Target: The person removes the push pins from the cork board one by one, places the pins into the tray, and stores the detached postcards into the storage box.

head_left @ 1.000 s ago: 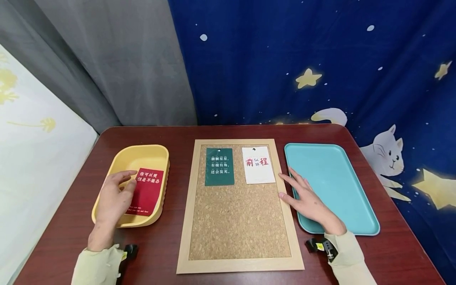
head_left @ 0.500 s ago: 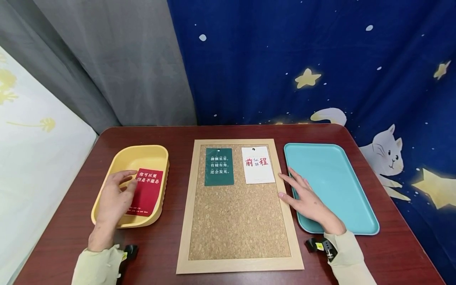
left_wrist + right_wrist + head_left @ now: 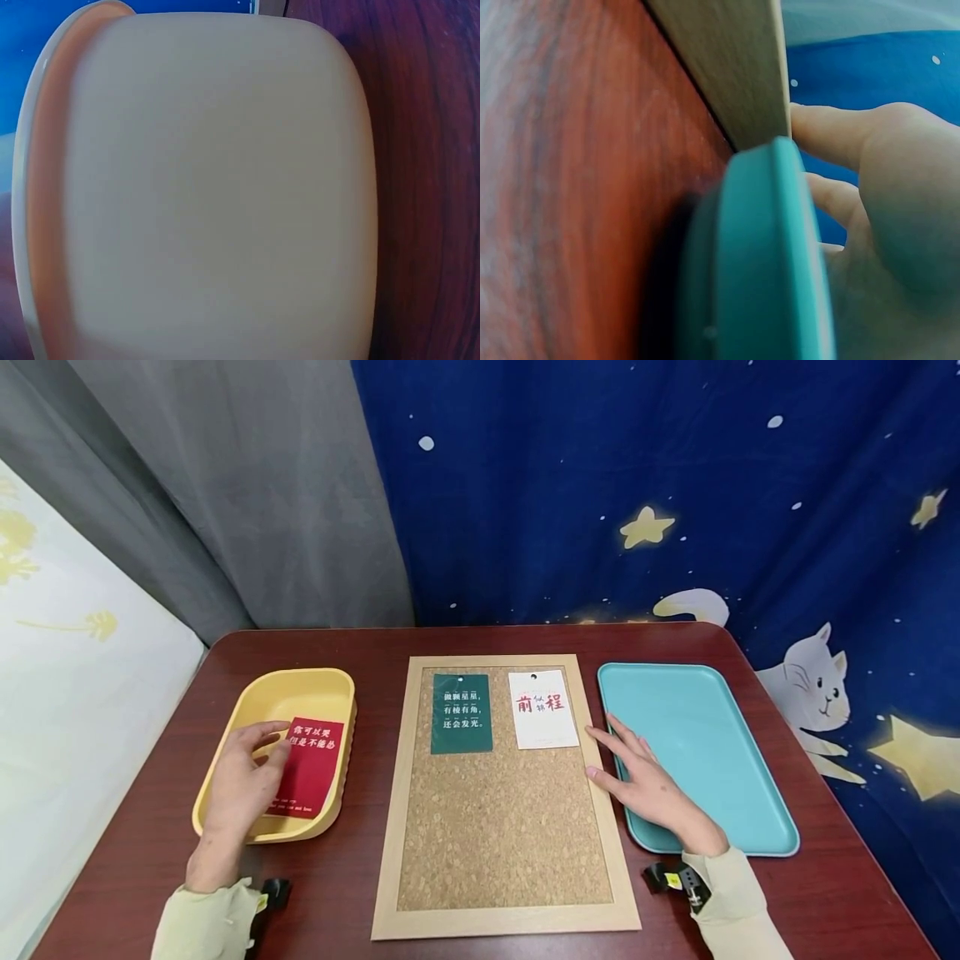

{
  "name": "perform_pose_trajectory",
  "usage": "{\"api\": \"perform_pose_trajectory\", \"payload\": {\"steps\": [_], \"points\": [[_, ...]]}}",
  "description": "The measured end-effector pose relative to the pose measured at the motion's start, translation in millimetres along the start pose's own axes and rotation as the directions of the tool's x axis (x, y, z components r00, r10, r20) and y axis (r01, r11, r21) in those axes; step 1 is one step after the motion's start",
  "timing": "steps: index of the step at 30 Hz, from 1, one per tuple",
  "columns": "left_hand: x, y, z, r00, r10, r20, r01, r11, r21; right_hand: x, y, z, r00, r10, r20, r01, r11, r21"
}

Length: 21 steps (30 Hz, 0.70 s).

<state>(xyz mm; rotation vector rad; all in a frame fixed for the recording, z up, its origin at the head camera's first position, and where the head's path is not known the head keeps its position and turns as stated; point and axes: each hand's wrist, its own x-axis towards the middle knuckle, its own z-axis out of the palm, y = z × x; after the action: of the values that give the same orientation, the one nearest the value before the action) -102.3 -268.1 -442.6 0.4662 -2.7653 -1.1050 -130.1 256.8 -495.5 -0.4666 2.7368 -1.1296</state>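
In the head view, my left hand is over the yellow bin, at the left side of a red card with white writing. Its index fingertip and thumb are at the card, with a gap between them; the other fingers are partly hidden. The left wrist view is filled by the bin's outer wall. My right hand is spread, its fingertips touching the right frame of a cork board. On the board's upper part lie a green card and a white card, each with a hole at its top.
A turquoise tray stands right of the board, partly under my right hand and wrist. Everything rests on a dark red wooden table. Behind it hang a grey curtain and a blue starry curtain.
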Motion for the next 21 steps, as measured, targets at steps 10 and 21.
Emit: {"api": "perform_pose_trajectory", "payload": {"steps": [10,21], "points": [[0.7,5.6,-1.0,0.993,0.106,-0.046,-0.106,0.994,0.012,-1.2,-2.8,-2.4,1.0,0.008,0.008,-0.008,1.0,-0.008],[-6.3,25.5,0.2,0.969,0.197,-0.149,-0.199,0.98,-0.004,-0.3,-7.1,-6.5,1.0,0.011,-0.004,-0.011,0.997,-0.074]]}}
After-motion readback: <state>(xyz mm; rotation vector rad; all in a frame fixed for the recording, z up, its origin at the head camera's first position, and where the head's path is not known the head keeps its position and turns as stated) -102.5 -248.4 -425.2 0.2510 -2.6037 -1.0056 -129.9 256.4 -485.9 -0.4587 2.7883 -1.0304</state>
